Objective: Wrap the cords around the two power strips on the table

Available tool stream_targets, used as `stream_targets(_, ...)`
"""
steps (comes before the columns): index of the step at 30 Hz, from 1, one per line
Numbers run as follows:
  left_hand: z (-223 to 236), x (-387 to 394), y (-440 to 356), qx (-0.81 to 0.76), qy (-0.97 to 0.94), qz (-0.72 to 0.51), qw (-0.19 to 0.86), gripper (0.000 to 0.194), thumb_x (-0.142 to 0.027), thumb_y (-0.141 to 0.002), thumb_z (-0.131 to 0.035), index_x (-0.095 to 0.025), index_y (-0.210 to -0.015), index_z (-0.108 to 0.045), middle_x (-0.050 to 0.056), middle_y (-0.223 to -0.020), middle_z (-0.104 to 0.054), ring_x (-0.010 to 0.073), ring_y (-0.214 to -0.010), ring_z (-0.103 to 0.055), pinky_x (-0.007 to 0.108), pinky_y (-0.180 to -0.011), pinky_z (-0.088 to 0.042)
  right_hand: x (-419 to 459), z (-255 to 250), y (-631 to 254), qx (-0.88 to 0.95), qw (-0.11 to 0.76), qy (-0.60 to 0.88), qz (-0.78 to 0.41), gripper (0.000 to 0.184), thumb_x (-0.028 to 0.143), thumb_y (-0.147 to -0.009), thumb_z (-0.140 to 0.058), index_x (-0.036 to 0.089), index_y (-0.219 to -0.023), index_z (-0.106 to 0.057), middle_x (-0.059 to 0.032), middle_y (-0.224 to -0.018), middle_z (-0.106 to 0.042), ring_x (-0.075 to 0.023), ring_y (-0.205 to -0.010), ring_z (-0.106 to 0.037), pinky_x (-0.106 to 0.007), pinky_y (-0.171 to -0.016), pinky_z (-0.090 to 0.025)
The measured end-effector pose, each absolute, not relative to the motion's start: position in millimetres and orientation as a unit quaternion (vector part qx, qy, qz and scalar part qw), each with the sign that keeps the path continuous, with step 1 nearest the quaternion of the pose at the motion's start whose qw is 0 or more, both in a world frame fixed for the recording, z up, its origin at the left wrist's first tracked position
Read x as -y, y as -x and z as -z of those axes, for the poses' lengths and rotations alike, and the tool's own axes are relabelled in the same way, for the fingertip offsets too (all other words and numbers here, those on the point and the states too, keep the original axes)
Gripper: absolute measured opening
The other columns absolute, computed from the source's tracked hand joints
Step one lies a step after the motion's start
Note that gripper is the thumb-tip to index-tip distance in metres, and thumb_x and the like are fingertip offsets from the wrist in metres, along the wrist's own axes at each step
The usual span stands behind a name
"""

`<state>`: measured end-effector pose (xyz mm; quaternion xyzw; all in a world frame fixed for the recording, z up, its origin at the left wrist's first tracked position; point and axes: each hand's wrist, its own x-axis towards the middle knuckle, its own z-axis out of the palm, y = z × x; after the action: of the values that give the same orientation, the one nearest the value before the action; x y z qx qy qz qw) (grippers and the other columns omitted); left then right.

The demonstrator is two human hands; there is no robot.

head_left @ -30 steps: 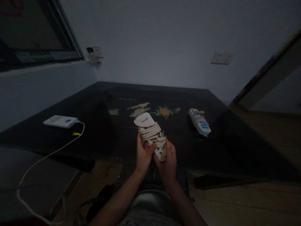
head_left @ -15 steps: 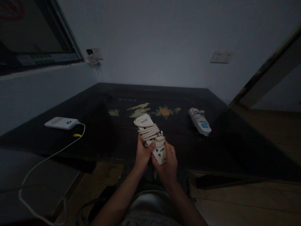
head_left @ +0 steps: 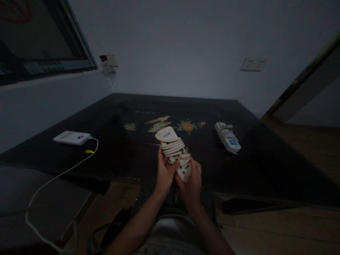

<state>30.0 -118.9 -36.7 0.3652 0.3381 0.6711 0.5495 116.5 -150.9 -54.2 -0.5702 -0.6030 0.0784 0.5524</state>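
Note:
Both my hands hold a white power strip [head_left: 167, 134] marked PHILIPS, tilted above the near part of the dark table. Its cord is wound in several turns around the middle, and the plug [head_left: 185, 158] lies against the socket end. My left hand [head_left: 166, 175] grips the strip's left side, its thumb over the front below the coils. Around the lower right end, by the sockets, closes my right hand [head_left: 193, 182], with a ring on one finger. The undersides of the strip and some fingertips are hidden.
On the black table [head_left: 127, 156] with painted flowers, a second cord-wrapped power strip [head_left: 227, 137] lies at right. A white power bank [head_left: 73, 138] sits at left, its white cable [head_left: 63, 172] hanging off the front edge. Wall sockets [head_left: 253, 64] are behind.
My hands and the power strip appear slightly farther right in view, as the whole scene shifts a little that way. The grip on the strip looks the same.

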Motion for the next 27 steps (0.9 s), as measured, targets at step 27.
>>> stream_targets(27, 10.5, 60.6, -76.4, -0.307, -0.426, -0.556, 0.644, 0.100, -0.022, -0.059, -0.082, -0.022, -0.141, -0.025, 0.015, -0.134, -0.053, 0.0261, -0.117, -0.056, 0.043, -0.103, -0.042, 124.4, 40.1, -177.1, 0.628, 0.525, 0.563, -0.111, 0.071, 0.022, -0.081, -0.055, 0.018, -0.145, -0.024, -0.0155, -0.136, -0.043, -0.0250, -0.126, -0.045, -0.042, -0.102, -0.041)
